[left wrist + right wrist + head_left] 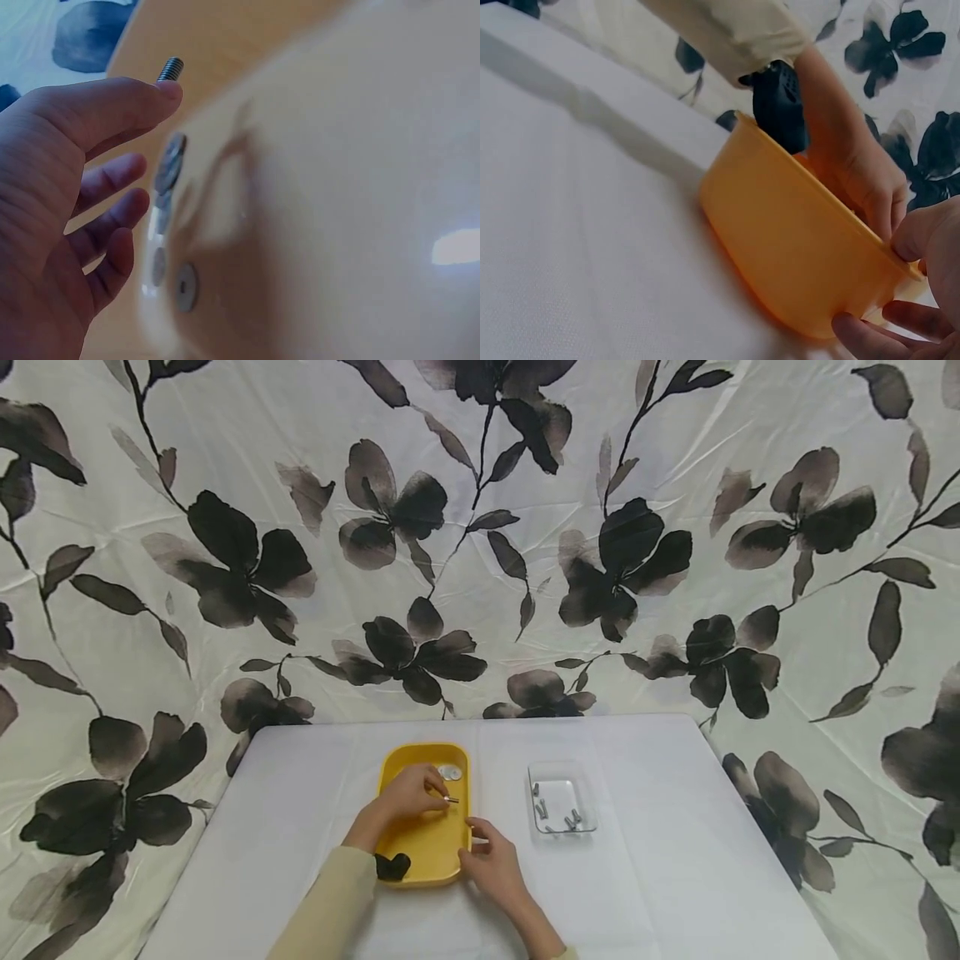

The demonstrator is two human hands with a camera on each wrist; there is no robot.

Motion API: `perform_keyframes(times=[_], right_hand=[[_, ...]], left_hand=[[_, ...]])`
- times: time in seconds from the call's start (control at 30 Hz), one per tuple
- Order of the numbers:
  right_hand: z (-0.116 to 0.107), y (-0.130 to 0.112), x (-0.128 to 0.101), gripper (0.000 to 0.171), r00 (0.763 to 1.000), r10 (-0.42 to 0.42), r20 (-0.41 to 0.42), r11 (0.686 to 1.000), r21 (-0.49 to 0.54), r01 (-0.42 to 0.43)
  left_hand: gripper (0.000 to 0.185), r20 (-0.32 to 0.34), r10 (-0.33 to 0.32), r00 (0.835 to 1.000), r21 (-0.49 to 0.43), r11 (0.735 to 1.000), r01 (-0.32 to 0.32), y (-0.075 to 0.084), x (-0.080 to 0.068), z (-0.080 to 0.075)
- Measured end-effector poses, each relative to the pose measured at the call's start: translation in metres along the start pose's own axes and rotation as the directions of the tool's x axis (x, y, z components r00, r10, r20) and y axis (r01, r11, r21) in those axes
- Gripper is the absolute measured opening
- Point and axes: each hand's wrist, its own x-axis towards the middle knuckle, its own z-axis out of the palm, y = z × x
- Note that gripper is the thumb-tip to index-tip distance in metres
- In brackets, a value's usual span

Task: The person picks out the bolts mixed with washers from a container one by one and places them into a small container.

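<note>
My left hand (411, 792) reaches over the yellow tray (429, 853) and pinches a small threaded bolt (172, 69) between thumb and fingertips. The bolt's threaded end sticks out past the thumb in the left wrist view; its other end is hidden by the fingers. Several flat metal washers (450, 772) lie at the tray's far end, below the left hand. At the tray's right side, my right hand (495, 864) grips the wall. In the right wrist view its thumb is on the rim and its other fingers are against the outside.
To the right of the tray stands a clear plastic container (587, 821) with several metal bolts (542, 810) in it. Both stand on a white-covered table (637, 885). A floral cloth (525, 585) hangs behind the table. The left wrist carries a black device (393, 867).
</note>
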Motion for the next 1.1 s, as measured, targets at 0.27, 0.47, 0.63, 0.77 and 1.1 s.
perform_keyframes(times=[0.27,0.47,0.63,0.77,1.1], right_hand=[[0.000,-0.003,0.003,0.049,1.000,0.007,0.020,1.000,-0.028,-0.007],[-0.009,-0.006,0.004,0.045,1.000,-0.012,0.029,0.999,-0.038,0.013],[-0.032,-0.012,0.006,0.038,0.996,-0.083,-0.017,0.989,-0.127,0.080],[-0.056,-0.019,0.007,0.032,0.989,-0.127,-0.078,0.972,-0.208,0.108],[-0.115,-0.018,0.011,0.031,0.962,-0.149,-0.231,0.937,-0.342,0.063]], left_hand=[[0.008,-0.069,-0.082,0.994,-0.042,0.996,0.080,0.010,-0.004,-0.012],[0.010,-0.111,-0.097,0.989,-0.035,0.995,0.094,0.022,-0.006,-0.014],[0.011,-0.158,-0.059,0.986,-0.047,0.998,0.052,0.034,-0.006,-0.015],[0.013,-0.192,-0.016,0.981,-0.082,0.997,0.001,0.040,-0.007,-0.012],[0.010,-0.202,0.012,0.979,-0.160,0.986,-0.046,0.055,-0.003,0.004]])
